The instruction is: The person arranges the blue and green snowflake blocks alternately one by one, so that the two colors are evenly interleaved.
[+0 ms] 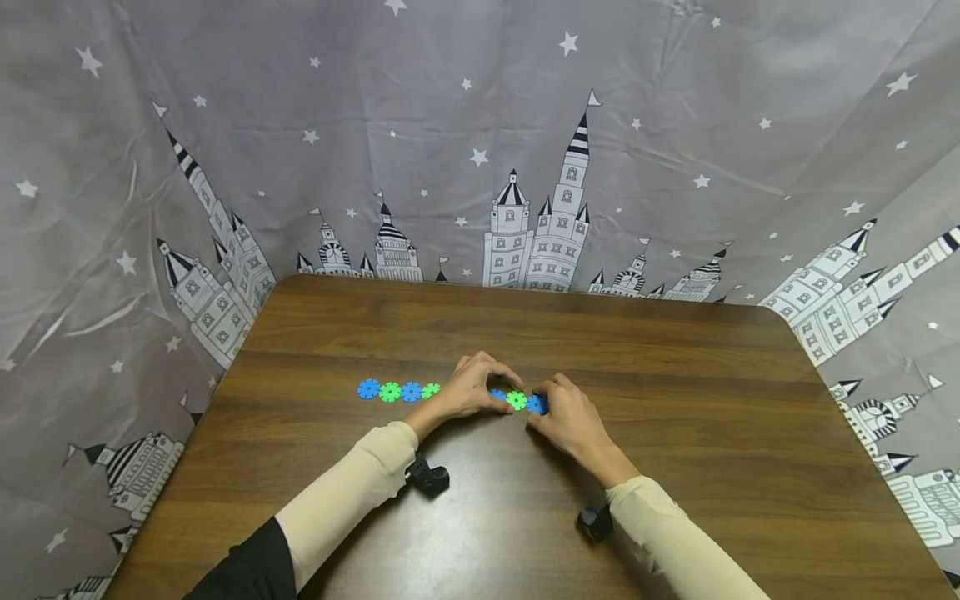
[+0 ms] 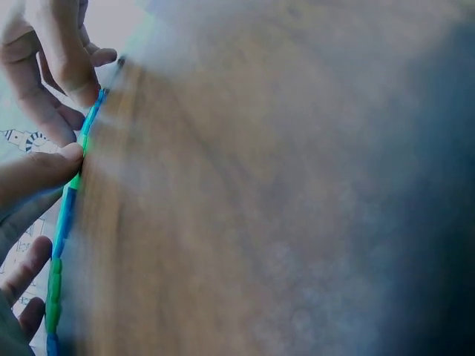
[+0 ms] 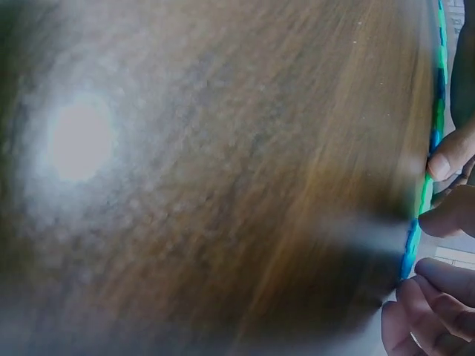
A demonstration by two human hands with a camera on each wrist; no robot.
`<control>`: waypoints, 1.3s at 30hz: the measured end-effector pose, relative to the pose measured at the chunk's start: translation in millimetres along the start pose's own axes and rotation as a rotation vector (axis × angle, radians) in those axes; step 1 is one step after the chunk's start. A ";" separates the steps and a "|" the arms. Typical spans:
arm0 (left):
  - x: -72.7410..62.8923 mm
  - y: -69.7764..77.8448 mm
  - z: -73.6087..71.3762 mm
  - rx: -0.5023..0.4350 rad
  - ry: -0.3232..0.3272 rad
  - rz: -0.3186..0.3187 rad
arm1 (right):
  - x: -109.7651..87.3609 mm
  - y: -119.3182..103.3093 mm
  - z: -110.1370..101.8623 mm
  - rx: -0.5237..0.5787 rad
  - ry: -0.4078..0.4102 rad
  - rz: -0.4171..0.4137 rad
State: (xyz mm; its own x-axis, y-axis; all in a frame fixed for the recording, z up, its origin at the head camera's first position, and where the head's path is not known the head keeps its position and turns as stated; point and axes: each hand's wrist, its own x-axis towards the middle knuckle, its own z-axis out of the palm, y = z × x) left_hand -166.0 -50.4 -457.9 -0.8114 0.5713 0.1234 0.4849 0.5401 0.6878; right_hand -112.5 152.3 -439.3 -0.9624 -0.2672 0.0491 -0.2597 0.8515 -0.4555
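Note:
A row of flat notched plastic discs, blue and green by turns, lies on the wooden table, from a blue disc (image 1: pixel 368 388) at the left to another blue disc (image 1: pixel 536 404) at the right end. My left hand (image 1: pixel 472 385) hides the middle of the row and pinches a green disc (image 1: pixel 516 401) between thumb and fingers. Beside it, my right hand (image 1: pixel 573 417) pinches the end blue disc, its thumb on the near edge. Both wrist views catch the row edge-on, with a green disc (image 2: pixel 53 297) in the left one and the end blue disc (image 3: pixel 410 248) in the right.
The brown wooden table (image 1: pixel 720 417) stretches around the row on every side. Behind it hangs a grey curtain (image 1: pixel 420 108) printed with castles and stars. Black wrist cameras sit under the left sleeve (image 1: pixel 360 475) and the right sleeve (image 1: pixel 667 525).

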 end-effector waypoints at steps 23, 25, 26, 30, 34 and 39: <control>12.7 9.4 12.0 -0.021 -0.005 0.043 | -117.5 53.4 -27.5 0.080 0.161 0.045; 13.9 10.1 13.7 -0.020 -0.012 0.038 | -131.5 61.8 -31.1 0.083 0.183 0.056; 14.5 10.2 14.5 -0.020 -0.016 0.035 | -137.9 65.7 -32.5 0.084 0.196 0.061; 16.3 9.5 18.0 -0.016 -0.022 0.028 | -159.3 76.9 -36.2 0.092 0.250 0.092; 17.5 9.6 19.8 -0.027 -0.021 0.025 | -175.9 81.5 -38.4 0.094 0.251 0.148; 19.0 11.6 19.8 -0.032 -0.023 0.024 | -190.2 82.1 -37.9 0.058 0.258 0.161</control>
State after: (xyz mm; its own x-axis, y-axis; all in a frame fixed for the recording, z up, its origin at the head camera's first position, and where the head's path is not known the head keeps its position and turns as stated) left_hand -169.4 -21.1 -461.8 -0.7917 0.5984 0.1235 0.4929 0.5061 0.7077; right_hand 46.2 290.2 -452.3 -0.9812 -0.0017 0.1929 -0.1047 0.8447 -0.5249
